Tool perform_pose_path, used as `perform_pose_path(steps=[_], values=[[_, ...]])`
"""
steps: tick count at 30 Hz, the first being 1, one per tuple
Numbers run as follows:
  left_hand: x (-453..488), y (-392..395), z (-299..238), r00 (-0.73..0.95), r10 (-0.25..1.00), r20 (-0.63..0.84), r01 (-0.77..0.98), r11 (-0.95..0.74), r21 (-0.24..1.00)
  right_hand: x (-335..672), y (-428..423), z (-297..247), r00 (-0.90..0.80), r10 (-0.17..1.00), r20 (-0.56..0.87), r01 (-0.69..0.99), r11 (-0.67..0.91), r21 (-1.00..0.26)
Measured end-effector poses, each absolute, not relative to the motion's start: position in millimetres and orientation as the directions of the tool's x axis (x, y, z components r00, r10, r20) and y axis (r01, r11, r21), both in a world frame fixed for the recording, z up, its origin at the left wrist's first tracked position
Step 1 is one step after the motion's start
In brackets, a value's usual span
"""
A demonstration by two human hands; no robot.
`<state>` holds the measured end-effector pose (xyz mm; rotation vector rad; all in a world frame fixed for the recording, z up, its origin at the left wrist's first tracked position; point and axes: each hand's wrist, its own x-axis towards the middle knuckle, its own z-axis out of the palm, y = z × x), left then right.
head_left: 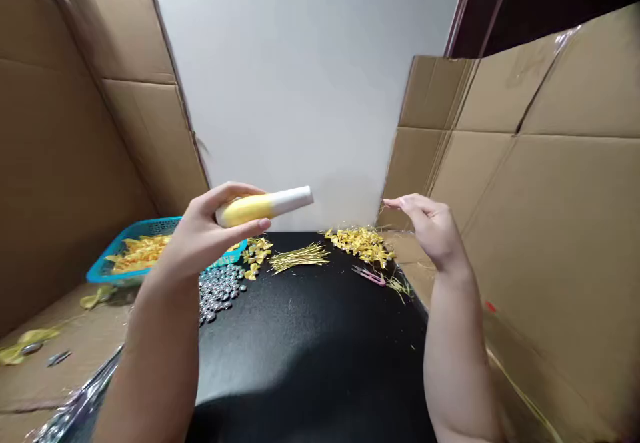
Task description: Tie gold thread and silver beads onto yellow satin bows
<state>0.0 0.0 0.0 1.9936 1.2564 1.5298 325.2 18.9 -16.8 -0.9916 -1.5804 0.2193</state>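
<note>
Over the black desk [300, 343], my left hand [200, 239] clasps a bottle [263, 207] at its yellow end; likely light, stiff, slick. Right hand [433, 229] nearby: pinching or empty, I cannot tell.

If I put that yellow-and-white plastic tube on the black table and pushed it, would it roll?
Probably: the yellow-and-white plastic tube looks round and smooth, so it may roll. It seems light, since the left hand holds it by fingertips alone.
</note>
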Motion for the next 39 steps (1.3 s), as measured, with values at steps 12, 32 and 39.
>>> perform_pose_path(steps=[12,32,39], values=[[-17.3,21.6,-4.1,-0.186,0.752,0.633,0.433,-0.515,0.739,368.0,51.3,-30.0,0.487,0.573,0.660,0.344,0.569,-0.747],[-46.8,36.3,-4.9,-0.483,0.695,0.533,0.121,-0.550,0.826,391.1,41.0,-24.3,0.280,0.886,0.370,-0.527,0.464,-0.712],[-53.0,38.8,-5.3,-0.546,0.654,0.523,0.088,-0.576,0.813,417.2,67.0,-46.4,0.497,0.686,0.531,0.285,0.449,-0.847]])
